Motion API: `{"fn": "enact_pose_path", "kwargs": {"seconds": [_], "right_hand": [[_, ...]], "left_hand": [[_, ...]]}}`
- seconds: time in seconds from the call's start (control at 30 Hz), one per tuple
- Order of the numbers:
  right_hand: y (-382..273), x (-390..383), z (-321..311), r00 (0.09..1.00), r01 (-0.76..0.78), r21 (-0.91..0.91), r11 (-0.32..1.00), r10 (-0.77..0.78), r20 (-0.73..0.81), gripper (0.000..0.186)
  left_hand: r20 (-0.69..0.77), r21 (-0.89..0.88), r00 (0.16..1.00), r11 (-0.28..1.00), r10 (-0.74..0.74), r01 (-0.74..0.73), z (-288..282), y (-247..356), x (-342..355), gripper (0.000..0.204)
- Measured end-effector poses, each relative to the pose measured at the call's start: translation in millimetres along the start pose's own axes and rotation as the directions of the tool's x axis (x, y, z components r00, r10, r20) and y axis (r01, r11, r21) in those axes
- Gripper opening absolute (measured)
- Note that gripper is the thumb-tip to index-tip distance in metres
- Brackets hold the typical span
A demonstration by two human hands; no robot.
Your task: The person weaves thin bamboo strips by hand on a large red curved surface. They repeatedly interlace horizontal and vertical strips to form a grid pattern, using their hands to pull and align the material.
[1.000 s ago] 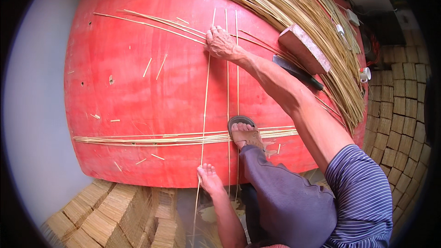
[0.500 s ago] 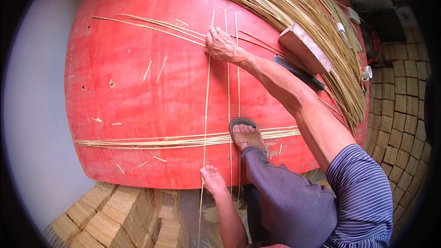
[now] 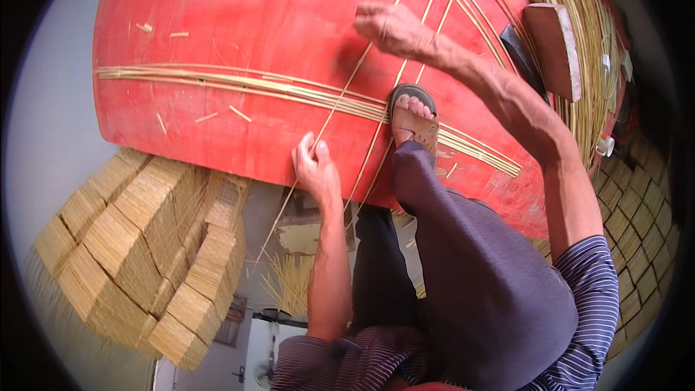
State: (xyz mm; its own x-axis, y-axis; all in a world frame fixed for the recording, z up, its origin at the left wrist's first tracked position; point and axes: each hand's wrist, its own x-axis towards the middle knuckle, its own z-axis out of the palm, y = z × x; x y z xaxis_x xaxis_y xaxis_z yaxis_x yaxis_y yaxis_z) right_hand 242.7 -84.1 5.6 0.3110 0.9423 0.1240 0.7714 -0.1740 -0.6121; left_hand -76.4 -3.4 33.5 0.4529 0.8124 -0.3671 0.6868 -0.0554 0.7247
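Note:
My right hand (image 3: 394,32), raised over the red board (image 3: 246,7), has its fingers curled at a long thin bamboo strip (image 3: 351,74), its shadow falling below. Lower on the same strip, my left hand (image 3: 315,170) has its fingers loosely curled around it at the board's near edge. My sandalled foot (image 3: 413,119) rests across a band of pale strips (image 3: 253,84) that lies crosswise on the board, beside two more lengthwise strips.
A brick-like block (image 3: 550,51) lies at the right on a dark blade (image 3: 517,54) and long bamboo bundles (image 3: 583,0), near a white mug (image 3: 605,145). Stacked pale bundles (image 3: 145,246) stand lower left; more blocks (image 3: 633,217) line the right side.
The view has tilted and shifted, so the board sits higher in frame. My right hand has moved nearer the crosswise band, off its earlier spot, and my left hand's fingers look looser.

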Motion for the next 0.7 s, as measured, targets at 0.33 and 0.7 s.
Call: {"fn": "enact_pose_path", "kwargs": {"seconds": [0.33,0.7], "right_hand": [[-24,-50,46,1.0,-0.016,0.04,0.999,0.015,0.02,0.01],[-15,-70,34,0.988,0.103,0.006,0.995,-0.103,0.116,0.01]], "left_hand": [[0.114,0.163,0.957,0.945,0.267,-0.284,36,-13,-17,0.036],[0.171,0.131,0.957,0.957,0.236,-0.259,52,-10,-52,0.038]]}}
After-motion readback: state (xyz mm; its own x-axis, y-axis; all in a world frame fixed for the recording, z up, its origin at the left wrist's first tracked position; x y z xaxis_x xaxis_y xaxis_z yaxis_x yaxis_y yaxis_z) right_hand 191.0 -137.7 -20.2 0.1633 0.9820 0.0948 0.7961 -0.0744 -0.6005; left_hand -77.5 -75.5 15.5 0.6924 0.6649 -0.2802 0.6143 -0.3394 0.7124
